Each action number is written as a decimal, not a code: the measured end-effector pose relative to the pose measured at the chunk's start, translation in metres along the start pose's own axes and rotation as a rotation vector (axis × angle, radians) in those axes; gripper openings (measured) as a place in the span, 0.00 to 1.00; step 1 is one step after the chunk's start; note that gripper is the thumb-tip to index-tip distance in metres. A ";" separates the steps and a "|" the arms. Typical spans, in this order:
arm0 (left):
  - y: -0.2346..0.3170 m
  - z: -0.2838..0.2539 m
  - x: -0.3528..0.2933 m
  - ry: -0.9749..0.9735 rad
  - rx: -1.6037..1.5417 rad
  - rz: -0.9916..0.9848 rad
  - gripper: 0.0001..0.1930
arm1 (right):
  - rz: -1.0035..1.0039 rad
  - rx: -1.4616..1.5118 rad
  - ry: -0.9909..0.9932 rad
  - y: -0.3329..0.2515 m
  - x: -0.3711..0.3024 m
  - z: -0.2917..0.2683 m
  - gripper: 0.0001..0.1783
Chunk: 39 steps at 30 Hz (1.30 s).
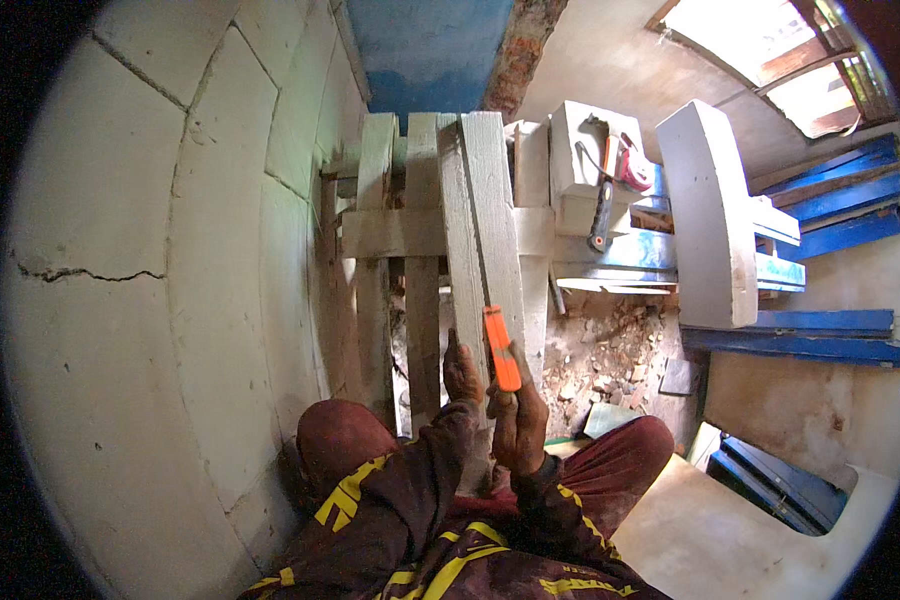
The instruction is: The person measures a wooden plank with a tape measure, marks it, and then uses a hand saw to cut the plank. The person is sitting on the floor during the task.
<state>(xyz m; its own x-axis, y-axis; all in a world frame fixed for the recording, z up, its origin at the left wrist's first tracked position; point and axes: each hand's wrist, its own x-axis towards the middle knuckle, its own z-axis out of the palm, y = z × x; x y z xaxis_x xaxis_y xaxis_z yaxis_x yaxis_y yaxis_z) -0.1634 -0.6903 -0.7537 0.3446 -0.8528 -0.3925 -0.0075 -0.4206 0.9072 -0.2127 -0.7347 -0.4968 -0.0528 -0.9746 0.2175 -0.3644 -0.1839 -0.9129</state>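
My right hand (522,425) is closed around an orange, bar-shaped tool (500,350) with a greyish patch across its middle. It holds the tool slanted above a long pale plank (490,200); whether the two touch I cannot tell. My left hand (461,378) is at the near part of the neighbouring pale plank (458,240), thumb on top and a finger along its left edge, gripping it. Both planks point away from me and lie over a crosspiece (395,233). Part of the left hand's fingers is hidden.
A hammer (602,195) and a red tape measure (634,168) lie on a white block (570,150). A tall white block (708,220) stands right of them, near blue slats (835,240). Rubble (610,345) covers the ground. A cracked block wall (100,200) rises on my left.
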 end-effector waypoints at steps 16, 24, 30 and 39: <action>-0.036 -0.001 0.001 0.082 0.103 -0.111 0.27 | 0.157 0.005 -0.092 0.021 -0.006 -0.007 0.28; -0.055 0.001 0.000 0.127 0.135 0.133 0.26 | 0.119 0.108 -0.089 0.072 0.108 0.043 0.26; -0.005 0.002 -0.006 0.243 0.006 -0.011 0.26 | 0.309 0.131 -0.102 -0.017 -0.019 -0.020 0.34; 0.016 -0.006 -0.002 0.106 0.115 -0.146 0.31 | 0.219 0.166 -0.157 0.070 0.095 0.040 0.28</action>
<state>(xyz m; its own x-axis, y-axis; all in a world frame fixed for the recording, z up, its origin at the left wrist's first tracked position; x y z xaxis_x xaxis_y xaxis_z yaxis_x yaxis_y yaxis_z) -0.1584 -0.6938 -0.7373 0.4467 -0.7456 -0.4945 -0.0555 -0.5747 0.8165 -0.2058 -0.8455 -0.5539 0.0359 -0.9988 -0.0347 -0.2027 0.0268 -0.9789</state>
